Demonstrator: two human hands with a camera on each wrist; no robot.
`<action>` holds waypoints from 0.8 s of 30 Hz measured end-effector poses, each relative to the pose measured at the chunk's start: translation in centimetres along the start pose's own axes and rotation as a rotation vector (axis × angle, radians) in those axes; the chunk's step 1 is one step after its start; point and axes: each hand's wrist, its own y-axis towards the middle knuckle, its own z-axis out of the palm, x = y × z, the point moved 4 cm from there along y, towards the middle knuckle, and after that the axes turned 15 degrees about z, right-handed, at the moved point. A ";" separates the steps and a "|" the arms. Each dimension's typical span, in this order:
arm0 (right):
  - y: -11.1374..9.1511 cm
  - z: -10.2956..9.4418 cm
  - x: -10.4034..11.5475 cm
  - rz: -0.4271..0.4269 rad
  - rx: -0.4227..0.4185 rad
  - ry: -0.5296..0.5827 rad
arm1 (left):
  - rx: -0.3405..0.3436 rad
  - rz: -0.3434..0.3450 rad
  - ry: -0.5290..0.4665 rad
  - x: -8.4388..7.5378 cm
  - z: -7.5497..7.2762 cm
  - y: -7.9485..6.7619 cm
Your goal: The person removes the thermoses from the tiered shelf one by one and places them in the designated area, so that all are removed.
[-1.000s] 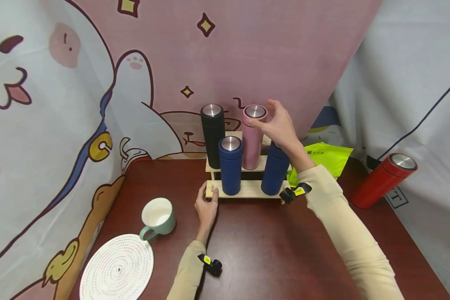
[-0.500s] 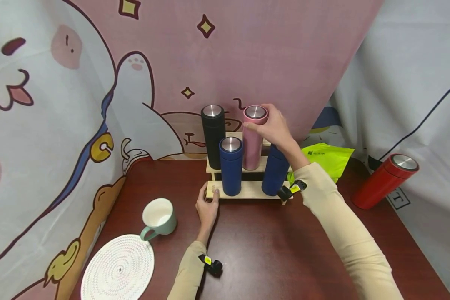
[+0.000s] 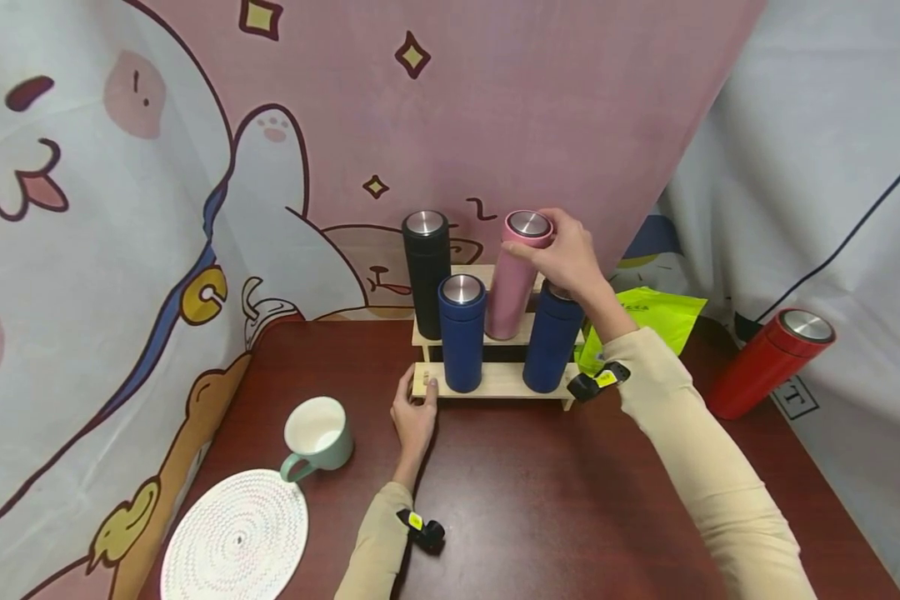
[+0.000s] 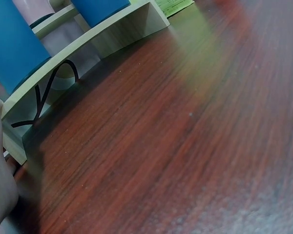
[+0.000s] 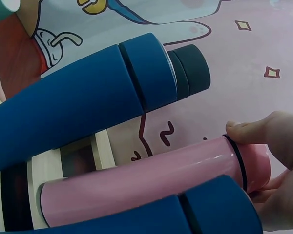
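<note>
My right hand [image 3: 570,254] grips the pink thermos [image 3: 512,287] near its lid; the flask leans to the right, its base on the middle step of the wooden rack [image 3: 504,379]. In the right wrist view the thumb and fingers wrap the pink lid [image 5: 256,163]. My left hand [image 3: 414,417] holds the left end of the rack's front step. Two blue thermoses stand on that step, one at left [image 3: 462,342] and one at right [image 3: 551,342], partly behind the right wrist. A black thermos [image 3: 427,279] stands on the step behind, at left.
A red thermos [image 3: 768,362] stands at the right by the white cloth. Behind the rack's right side lies a lime-green bag [image 3: 656,321]. At the left are a mint mug [image 3: 318,433] and a round white woven mat [image 3: 234,537]. A patterned cloth [image 3: 570,108] hangs behind.
My right hand has closed round the top of the pink thermos and tilted it to the right. The left hand stays on the rack.
</note>
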 end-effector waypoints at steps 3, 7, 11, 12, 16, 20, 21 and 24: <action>-0.1 -0.4 -0.4 0.016 -0.014 0.013 | 0.000 0.008 0.009 -0.1 0.0 0.0; -0.2 -1.1 -1.0 0.043 -0.028 0.021 | 0.002 0.010 0.008 0.0 0.0 0.0; -0.3 -2.0 -1.7 0.067 -0.048 0.023 | 0.003 0.007 0.000 0.2 0.0 0.0; -0.3 -2.2 -1.9 0.070 -0.056 0.023 | 0.004 0.006 -0.001 0.2 0.0 0.0; -0.4 -3.0 -2.5 0.067 -0.087 0.030 | 0.005 0.004 -0.005 0.2 0.0 0.0; -0.5 -3.6 -3.0 0.073 -0.102 0.038 | 0.004 0.003 -0.007 0.1 0.0 0.0; -0.6 -3.8 -3.2 0.076 -0.107 0.038 | 0.002 0.003 -0.005 0.0 0.0 0.0; -0.6 -4.4 -3.7 0.095 -0.118 0.035 | 0.000 0.002 0.004 0.0 0.0 -0.1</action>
